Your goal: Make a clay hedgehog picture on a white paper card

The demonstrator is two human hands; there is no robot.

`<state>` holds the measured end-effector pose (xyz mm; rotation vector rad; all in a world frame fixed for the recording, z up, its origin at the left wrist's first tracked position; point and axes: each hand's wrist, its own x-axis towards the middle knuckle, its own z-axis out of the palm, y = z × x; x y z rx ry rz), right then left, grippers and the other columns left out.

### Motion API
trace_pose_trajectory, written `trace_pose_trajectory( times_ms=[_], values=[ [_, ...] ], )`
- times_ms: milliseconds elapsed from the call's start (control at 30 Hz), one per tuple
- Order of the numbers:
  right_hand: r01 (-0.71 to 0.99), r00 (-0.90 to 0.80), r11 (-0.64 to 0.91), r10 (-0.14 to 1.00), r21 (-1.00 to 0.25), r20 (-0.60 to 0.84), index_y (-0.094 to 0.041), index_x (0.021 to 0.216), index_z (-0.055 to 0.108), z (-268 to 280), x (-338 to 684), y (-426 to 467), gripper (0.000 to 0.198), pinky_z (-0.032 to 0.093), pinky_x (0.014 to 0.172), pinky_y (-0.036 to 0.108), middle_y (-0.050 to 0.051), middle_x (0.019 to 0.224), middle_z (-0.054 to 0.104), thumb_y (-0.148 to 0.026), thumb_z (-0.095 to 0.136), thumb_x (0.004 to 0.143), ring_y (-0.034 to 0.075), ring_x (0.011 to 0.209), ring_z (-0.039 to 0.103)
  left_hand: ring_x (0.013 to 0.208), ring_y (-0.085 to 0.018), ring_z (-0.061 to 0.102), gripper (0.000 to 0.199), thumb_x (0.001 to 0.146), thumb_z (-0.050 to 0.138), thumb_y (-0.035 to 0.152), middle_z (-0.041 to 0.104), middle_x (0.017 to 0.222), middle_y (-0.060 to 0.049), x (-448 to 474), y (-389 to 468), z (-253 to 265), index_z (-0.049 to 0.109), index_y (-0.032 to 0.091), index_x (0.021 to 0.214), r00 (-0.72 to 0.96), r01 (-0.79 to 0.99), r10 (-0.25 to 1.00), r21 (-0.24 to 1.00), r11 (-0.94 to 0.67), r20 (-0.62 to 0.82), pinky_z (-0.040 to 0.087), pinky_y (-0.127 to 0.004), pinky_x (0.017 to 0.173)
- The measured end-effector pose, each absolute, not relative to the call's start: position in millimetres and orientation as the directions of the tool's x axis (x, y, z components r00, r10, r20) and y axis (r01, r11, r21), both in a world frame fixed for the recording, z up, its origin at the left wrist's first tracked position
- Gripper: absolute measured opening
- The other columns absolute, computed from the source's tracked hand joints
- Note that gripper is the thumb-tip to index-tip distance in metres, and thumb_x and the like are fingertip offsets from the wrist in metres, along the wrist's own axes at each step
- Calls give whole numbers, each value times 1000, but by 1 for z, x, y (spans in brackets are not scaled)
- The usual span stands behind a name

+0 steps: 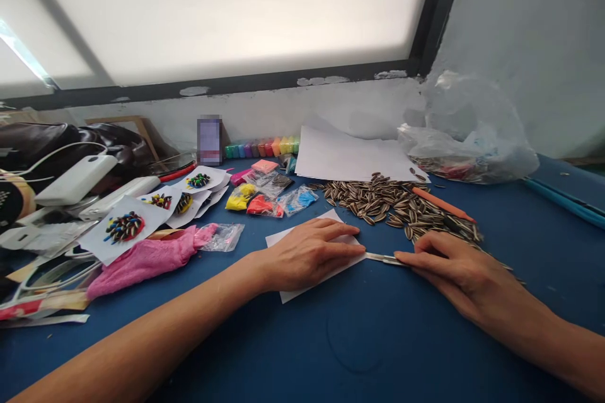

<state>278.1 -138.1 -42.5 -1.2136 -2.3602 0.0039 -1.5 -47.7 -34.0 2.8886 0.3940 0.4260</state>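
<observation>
My left hand [309, 253] lies flat on a small white sheet of paper [295, 295], fingers stretched out and pressing it to the table. Between the thumb and fingers of my right hand [466, 271] is a thin silvery-white strip-like tool [384, 258]; its exact kind is unclear. The tool's far end meets the index fingertip of my left hand, just off the paper's right edge. Just beyond my right hand spreads a pile of striped sunflower seeds [373, 198], with an orange stick-like tool [442, 203] lying on it.
Behind the seeds are large white sheets [345, 154] and a clear plastic bag [482, 138]. Small bags of coloured clay [265, 204] lie mid-table. Paper pieces with coloured seed clusters [123, 228], a pink cloth [151, 259] and a white power strip [120, 196] crowd the left. A phone [209, 140] stands upright.
</observation>
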Motion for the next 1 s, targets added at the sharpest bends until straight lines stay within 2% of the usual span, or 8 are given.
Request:
trace_pose_trajectory(
  times_ms=[200,500,1000],
  values=[
    [772,-488,608,754,-185,440,-26,112,69,-38,272,-140,25,50,61,25,4,88,55,-25,47,100,13,73,58,125,-24,51,36,103,37,29,52,142,-12,-1,-48,-34,59,21,131,927,232,287,232,-945,242,44,-41,104],
    [760,-495,621,743,-191,450,-28,119,67,-39,271,-141,28,49,60,23,3,89,55,-23,48,99,12,72,58,123,-23,51,35,103,38,29,51,142,-11,-1,-47,-34,59,21,130,926,232,288,234,-944,244,44,-41,103],
    [769,-475,599,769,-223,427,-28,117,69,-41,265,-142,29,50,60,26,4,88,57,-26,46,100,14,74,59,129,-24,50,37,104,33,25,50,145,-12,-2,-46,-37,58,17,131,922,243,303,248,-938,242,42,-41,106]
  ],
)
